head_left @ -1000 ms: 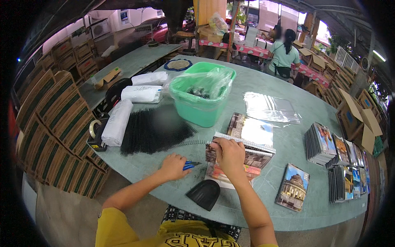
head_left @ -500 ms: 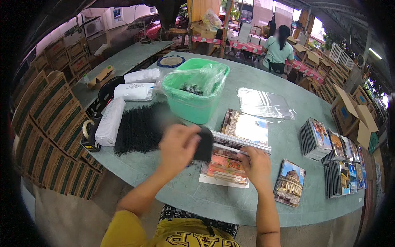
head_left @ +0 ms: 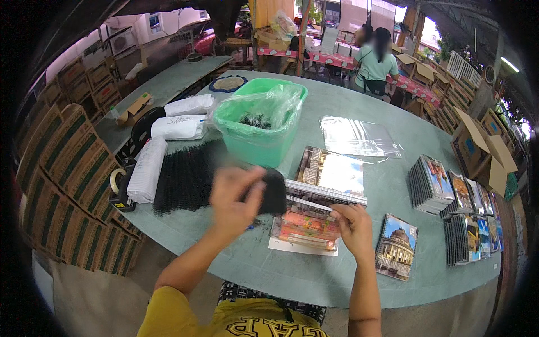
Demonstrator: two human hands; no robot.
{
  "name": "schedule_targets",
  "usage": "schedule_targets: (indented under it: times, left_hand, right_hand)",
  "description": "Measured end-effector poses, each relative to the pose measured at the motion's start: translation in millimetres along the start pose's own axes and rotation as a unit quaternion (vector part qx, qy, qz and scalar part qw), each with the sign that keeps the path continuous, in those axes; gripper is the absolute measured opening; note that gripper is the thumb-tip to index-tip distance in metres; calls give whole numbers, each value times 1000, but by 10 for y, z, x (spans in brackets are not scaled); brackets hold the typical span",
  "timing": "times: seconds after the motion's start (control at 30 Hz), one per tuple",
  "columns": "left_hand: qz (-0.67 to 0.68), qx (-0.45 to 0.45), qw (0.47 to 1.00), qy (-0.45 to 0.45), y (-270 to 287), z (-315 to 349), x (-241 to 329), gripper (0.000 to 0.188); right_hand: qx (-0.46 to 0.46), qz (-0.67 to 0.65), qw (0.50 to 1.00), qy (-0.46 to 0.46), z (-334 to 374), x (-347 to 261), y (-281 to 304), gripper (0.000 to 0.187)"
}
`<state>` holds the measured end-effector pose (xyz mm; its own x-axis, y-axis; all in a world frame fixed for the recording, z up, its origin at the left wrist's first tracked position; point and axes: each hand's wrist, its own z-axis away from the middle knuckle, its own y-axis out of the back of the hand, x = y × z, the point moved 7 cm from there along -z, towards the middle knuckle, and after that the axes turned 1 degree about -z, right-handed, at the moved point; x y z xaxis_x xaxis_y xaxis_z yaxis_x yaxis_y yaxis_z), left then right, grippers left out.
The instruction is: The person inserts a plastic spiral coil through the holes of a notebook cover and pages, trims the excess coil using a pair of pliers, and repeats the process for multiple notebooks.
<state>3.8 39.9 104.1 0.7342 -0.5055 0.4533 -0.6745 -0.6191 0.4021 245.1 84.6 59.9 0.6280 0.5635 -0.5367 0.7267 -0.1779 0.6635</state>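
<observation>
My left hand is smeared by motion, its fingers curled in beside a dark flat piece with rounded corners. What sits between those fingers is not clear. A heap of black binding coils lies just left of it. My right hand pinches the right end of the bound edge of a notebook, above orange-printed sheets on a white sheet. Directly beyond lies another spiral notebook with a building on its cover and a glossy, light-reflecting part. To the right a finished-looking spiral notebook lies flat.
A green tub lined with clear plastic holds black pieces. White wrapped rolls and a tape dispenser stand left. Clear plastic sleeves, notebook stacks and an open carton lie right. A person works farther back.
My left hand has shifted slightly left and up, toward the coil heap. My right hand stays at the notebook's edge, its fingers drawn closer together. The view has tilted a little.
</observation>
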Motion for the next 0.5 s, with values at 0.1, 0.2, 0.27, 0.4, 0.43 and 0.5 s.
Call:
schedule_targets:
  times: [0.1, 0.2, 0.27, 0.4, 0.43, 0.5]
  left_hand:
    - [39, -302, 952, -16, -613, 474, -15, 29]
    - [9, -12, 1000, -25, -157, 26, 99, 27]
    - [38, -2, 999, 21, -193, -17, 31, 27]
    - [41, -235, 970, -56, -637, 323, 88, 31]
    - [28, -142, 987, -62, -468, 156, 141, 31]
    - [48, 92, 994, 22, -98, -30, 95, 28]
  right_hand:
    - [-3, 2, 1000, 9, -3, 26, -46, 13]
    - [14, 10, 999, 31, 29, -4, -1, 13]
    - [19, 14, 999, 25, 15, -22, -14, 13]
    - [10, 14, 999, 27, 12, 36, -26, 13]
    - [15, 18, 999, 23, 7, 44, -12, 14]
    - [14, 19, 1000, 14, 42, 17, -15, 14]
